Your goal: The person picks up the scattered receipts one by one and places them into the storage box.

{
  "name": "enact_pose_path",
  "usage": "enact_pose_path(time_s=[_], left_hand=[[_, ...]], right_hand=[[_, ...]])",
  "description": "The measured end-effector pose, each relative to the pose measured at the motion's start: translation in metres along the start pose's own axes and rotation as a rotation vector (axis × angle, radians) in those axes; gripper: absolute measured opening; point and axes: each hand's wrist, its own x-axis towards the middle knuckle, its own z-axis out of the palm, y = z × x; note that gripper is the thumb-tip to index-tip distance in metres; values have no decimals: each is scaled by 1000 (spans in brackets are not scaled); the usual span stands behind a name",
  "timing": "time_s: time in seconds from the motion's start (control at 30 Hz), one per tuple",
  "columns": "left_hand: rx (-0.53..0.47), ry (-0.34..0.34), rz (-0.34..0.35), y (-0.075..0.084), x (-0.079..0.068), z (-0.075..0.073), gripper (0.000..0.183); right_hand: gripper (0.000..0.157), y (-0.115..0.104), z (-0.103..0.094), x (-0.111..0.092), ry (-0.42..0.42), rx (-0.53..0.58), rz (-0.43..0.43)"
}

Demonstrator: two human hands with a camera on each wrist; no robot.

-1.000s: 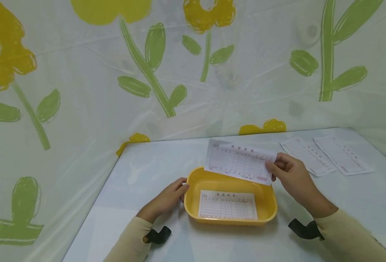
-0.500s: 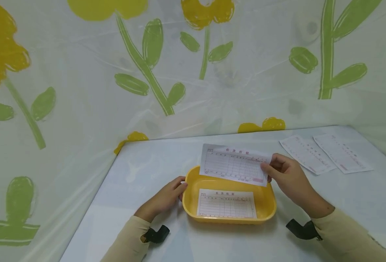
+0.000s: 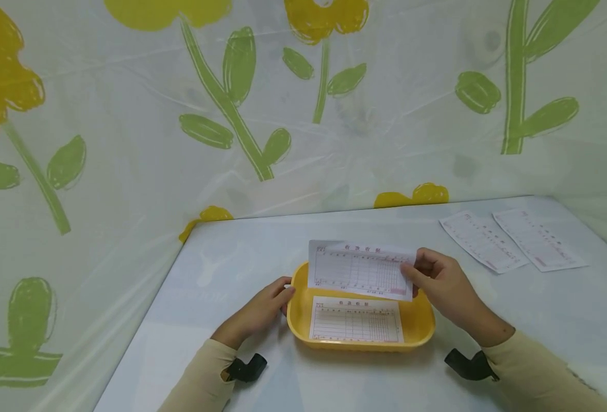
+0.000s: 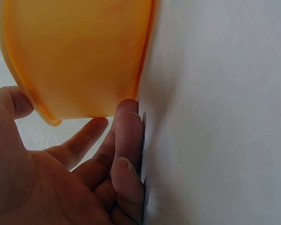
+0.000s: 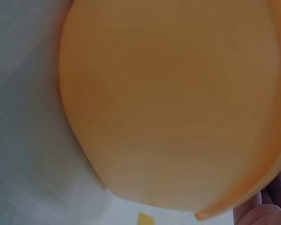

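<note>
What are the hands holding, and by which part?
Right hand: printed slip, pinched at its right edge. Left hand: yellow tray, held at its left end.

Held paper slip (image 3: 356,270) lower, farther left and less slanted over yellow tray (image 3: 421,320), right hand (image 3: 446,289) shifted left with it

收款收据 | held slip (image 3: 355,270) | tray slip (image 3: 355,321) | far slips (image 3: 481,241) illegible

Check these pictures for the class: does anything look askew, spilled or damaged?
Nothing looks spilled or damaged. Slightly askew: two paper slips lie slanted on the right of the table, outside the tray, whereas the slip inside sits nearly straight.
</note>
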Motion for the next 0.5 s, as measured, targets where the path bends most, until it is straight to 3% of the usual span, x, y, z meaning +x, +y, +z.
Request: enact_pose_path(time_s=[0.5], left_hand=[[-9,-5,30,-1,1,-1,36]], right_hand=[[18,1,14,0,-42,-37,10]])
